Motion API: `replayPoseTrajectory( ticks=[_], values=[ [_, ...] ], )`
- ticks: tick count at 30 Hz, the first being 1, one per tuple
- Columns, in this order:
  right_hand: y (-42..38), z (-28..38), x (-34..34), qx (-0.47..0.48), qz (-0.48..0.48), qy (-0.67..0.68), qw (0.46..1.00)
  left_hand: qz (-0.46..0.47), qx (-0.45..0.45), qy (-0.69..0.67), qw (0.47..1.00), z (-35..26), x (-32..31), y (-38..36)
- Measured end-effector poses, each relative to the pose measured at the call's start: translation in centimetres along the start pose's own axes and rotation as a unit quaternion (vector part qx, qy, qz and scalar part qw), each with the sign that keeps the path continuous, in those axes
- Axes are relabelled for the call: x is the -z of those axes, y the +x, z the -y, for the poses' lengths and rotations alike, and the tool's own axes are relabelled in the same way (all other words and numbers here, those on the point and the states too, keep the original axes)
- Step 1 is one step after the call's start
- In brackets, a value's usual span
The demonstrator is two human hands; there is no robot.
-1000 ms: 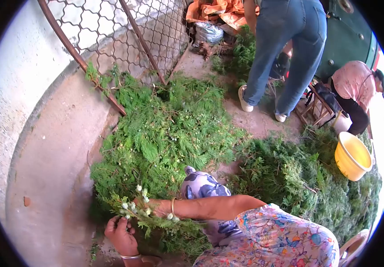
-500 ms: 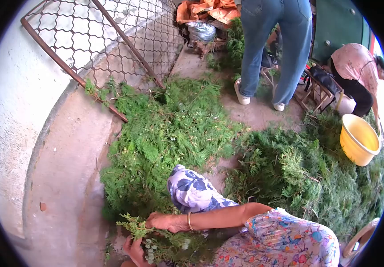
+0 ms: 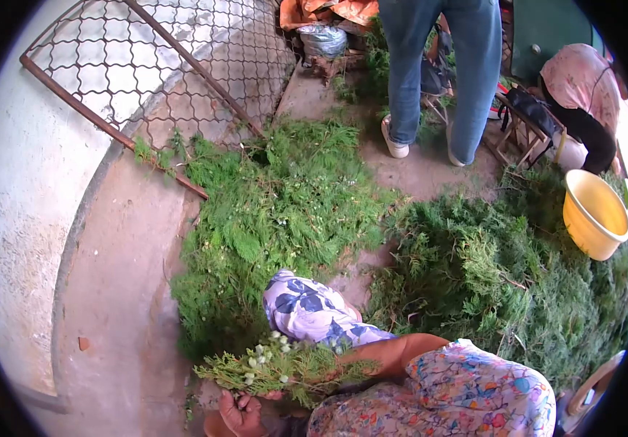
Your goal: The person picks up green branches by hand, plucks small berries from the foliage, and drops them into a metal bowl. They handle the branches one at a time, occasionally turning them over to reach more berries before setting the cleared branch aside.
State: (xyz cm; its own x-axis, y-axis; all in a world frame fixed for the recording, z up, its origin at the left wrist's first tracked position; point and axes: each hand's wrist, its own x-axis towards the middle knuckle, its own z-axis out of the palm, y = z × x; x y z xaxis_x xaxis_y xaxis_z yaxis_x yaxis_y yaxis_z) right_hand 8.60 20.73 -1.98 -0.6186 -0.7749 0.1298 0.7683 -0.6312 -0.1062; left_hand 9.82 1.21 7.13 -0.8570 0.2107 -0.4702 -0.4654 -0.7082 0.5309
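A leafy cypress branch (image 3: 292,368) with pale green-white cones lies across the lower middle of the view, in front of my right forearm. My right hand (image 3: 273,395) is mostly hidden beneath it, with only a bit of the fingers showing; the branch appears gripped there. Just below the branch's left part, my left hand (image 3: 240,416) has its fingers curled in; what they hold, if anything, cannot be made out. My knee in patterned cloth (image 3: 307,306) is just beyond the branch. Past it spreads a heap of cut cypress greenery (image 3: 277,211).
Another darker green heap (image 3: 467,284) lies to the right, with a yellow basin (image 3: 597,215) on it. A rusty mesh frame (image 3: 161,80) leans at the upper left. One person in jeans (image 3: 474,80) stands ahead; another in pink (image 3: 580,84) bends beside a folding stool (image 3: 521,135).
The branch has been raised and turned and now covers my right forearm and bangle. My left hand has shifted slightly right. The person in pink has leaned differently, and the view has shifted slightly.
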Motion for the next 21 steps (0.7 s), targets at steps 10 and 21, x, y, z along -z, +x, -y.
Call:
replayPoseTrajectory(
  ticks=[10,21],
  values=[
    [-1.7,1.1,3.7,0.011,0.03,-0.259,0.965,0.03,-0.126,0.168,0.977,1.6,2.3,-0.6],
    [-12.0,9.3,-14.1,0.091,-0.344,-0.554,0.752,-0.122,-0.066,0.082,0.987,3.9,-5.7,-2.4]
  ],
)
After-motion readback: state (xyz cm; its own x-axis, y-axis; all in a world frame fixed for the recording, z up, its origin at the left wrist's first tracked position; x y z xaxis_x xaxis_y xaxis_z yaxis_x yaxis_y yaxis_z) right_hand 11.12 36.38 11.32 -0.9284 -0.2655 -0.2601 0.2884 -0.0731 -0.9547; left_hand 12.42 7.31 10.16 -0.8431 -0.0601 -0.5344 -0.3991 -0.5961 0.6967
